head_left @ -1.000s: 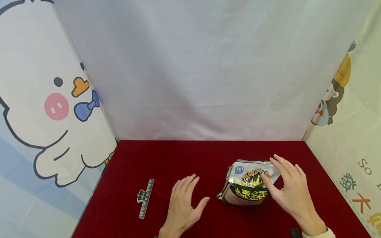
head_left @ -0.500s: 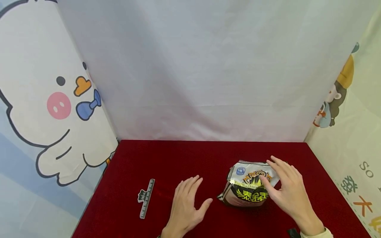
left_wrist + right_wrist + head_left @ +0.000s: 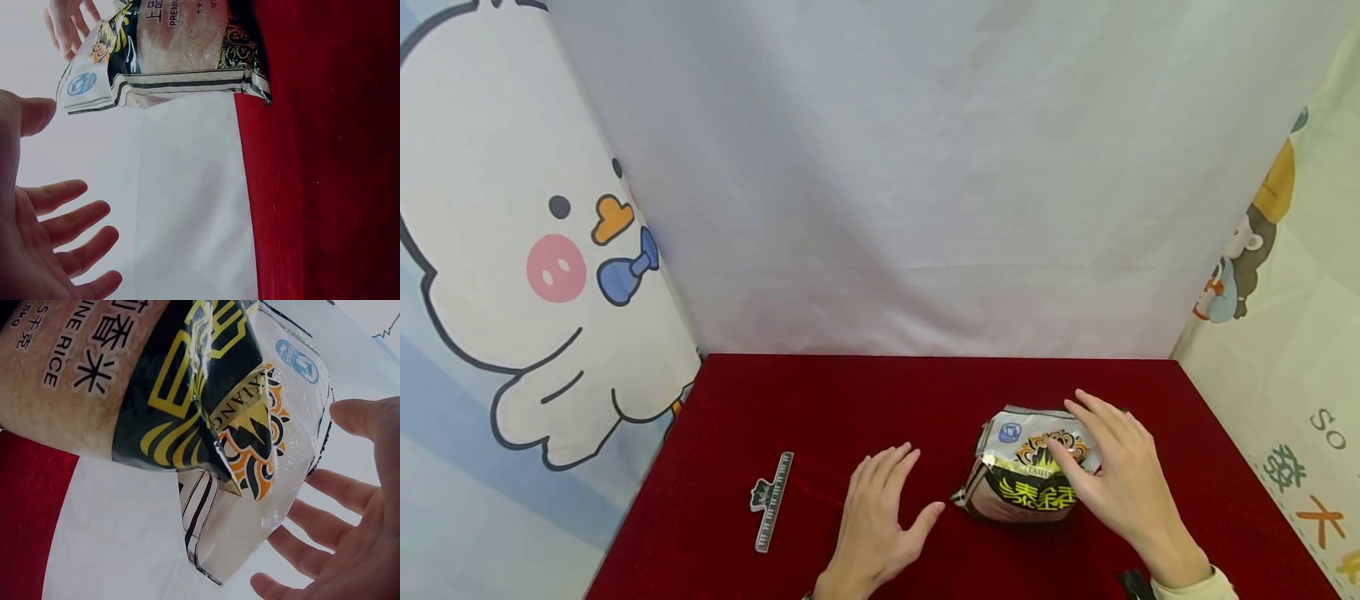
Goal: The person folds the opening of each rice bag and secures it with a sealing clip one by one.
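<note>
A plastic bag of rice (image 3: 1018,492) stands on the red cloth, its pale top flap folded over toward the front. My right hand (image 3: 1123,475) is at the bag's right side with fingers spread. In the right wrist view its thumb and fingers lie around the flap edge without pinching it; contact is hard to tell. My left hand (image 3: 880,521), fingers extended and thumb out, hovers left of the bag, apart from it; in the left wrist view its palm (image 3: 37,237) holds nothing. A long flat clip with a piano-key pattern (image 3: 772,502) lies farther left.
Red cloth (image 3: 850,400) covers the table. A white curtain (image 3: 880,208) hangs behind its back edge, with printed cartoon cloths on both sides. A small dark object (image 3: 1135,583) shows beside the right wrist, too cut off to identify.
My left hand has drifted slightly right toward the bag, and my right hand slightly left over its flap. The bag and clip keep their places; the head view has shifted a little.
</note>
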Demonstrator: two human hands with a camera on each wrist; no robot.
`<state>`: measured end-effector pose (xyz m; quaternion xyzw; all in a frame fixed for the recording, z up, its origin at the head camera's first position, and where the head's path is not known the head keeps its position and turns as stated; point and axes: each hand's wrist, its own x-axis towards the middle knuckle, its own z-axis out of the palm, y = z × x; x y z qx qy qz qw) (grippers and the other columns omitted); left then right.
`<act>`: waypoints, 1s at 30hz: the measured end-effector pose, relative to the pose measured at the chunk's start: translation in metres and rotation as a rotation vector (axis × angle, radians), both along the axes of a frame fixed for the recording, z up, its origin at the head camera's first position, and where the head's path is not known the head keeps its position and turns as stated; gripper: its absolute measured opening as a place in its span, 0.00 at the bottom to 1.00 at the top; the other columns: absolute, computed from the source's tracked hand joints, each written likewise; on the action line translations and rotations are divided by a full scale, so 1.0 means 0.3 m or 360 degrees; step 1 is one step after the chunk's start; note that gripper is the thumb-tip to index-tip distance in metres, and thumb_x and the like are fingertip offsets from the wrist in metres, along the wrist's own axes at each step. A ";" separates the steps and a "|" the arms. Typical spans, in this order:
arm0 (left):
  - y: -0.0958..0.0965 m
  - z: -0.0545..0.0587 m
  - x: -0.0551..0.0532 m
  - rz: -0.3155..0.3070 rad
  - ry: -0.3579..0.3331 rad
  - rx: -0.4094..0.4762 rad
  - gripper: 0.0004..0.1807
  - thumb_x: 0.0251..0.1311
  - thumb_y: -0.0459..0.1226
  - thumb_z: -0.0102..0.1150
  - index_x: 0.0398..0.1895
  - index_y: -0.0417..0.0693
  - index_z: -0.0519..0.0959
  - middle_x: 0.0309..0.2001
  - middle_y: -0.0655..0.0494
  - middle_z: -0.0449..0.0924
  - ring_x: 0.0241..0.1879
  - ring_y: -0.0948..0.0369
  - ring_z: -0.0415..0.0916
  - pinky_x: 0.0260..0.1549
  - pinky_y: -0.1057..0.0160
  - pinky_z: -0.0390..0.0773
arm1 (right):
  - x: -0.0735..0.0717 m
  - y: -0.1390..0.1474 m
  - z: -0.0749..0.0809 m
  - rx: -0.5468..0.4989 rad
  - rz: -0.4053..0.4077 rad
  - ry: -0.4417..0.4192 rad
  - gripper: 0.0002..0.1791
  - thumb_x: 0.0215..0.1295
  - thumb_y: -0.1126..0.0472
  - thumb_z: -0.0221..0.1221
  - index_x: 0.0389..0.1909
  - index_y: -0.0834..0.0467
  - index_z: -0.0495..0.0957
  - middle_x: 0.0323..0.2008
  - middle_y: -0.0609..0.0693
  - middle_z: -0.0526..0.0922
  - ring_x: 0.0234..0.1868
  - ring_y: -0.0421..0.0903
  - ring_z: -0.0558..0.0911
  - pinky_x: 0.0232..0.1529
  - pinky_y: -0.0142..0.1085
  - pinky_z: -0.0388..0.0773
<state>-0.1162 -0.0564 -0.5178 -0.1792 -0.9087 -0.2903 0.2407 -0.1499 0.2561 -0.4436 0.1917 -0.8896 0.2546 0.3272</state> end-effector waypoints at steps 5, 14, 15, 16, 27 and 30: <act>0.005 0.009 -0.001 -0.0021 -0.0021 0.0017 0.35 0.62 0.53 0.72 0.69 0.50 0.79 0.70 0.53 0.80 0.69 0.53 0.75 0.69 0.39 0.74 | -0.008 -0.010 0.004 0.0008 0.0022 0.0009 0.33 0.49 0.61 0.78 0.60 0.63 0.84 0.64 0.62 0.83 0.63 0.64 0.81 0.62 0.69 0.70; 0.025 0.022 -0.005 -0.0049 -0.0052 0.0014 0.35 0.61 0.53 0.73 0.70 0.51 0.79 0.70 0.53 0.80 0.70 0.53 0.75 0.70 0.40 0.73 | -0.019 -0.030 0.014 0.0004 0.0035 -0.0011 0.34 0.51 0.61 0.78 0.62 0.62 0.83 0.63 0.62 0.84 0.61 0.64 0.82 0.61 0.73 0.70; 0.028 0.021 -0.005 -0.0056 -0.0054 0.0013 0.35 0.62 0.53 0.72 0.70 0.51 0.79 0.70 0.53 0.80 0.70 0.53 0.75 0.70 0.40 0.74 | -0.019 -0.032 0.015 0.0007 0.0034 -0.0017 0.34 0.51 0.61 0.78 0.62 0.63 0.83 0.63 0.62 0.84 0.61 0.64 0.82 0.61 0.73 0.70; 0.033 0.020 -0.005 -0.0065 -0.0051 0.0009 0.35 0.62 0.53 0.72 0.69 0.51 0.79 0.69 0.53 0.80 0.70 0.52 0.75 0.69 0.40 0.74 | -0.019 -0.033 0.015 0.0009 0.0036 -0.0014 0.34 0.52 0.61 0.77 0.62 0.63 0.83 0.63 0.63 0.84 0.61 0.65 0.82 0.61 0.72 0.70; 0.074 0.022 -0.009 -0.0108 0.0045 -0.0023 0.34 0.61 0.54 0.72 0.68 0.50 0.80 0.69 0.53 0.81 0.69 0.53 0.76 0.68 0.43 0.76 | -0.024 -0.044 0.030 0.0049 0.0022 -0.0068 0.30 0.54 0.66 0.76 0.61 0.63 0.83 0.62 0.61 0.84 0.62 0.63 0.82 0.63 0.73 0.70; 0.084 0.021 -0.008 -0.0121 0.0061 -0.0037 0.34 0.60 0.54 0.72 0.67 0.50 0.80 0.69 0.54 0.81 0.69 0.53 0.76 0.67 0.45 0.76 | -0.025 -0.045 0.031 0.0066 0.0028 -0.0051 0.29 0.54 0.68 0.76 0.60 0.63 0.83 0.62 0.61 0.85 0.61 0.63 0.82 0.63 0.73 0.70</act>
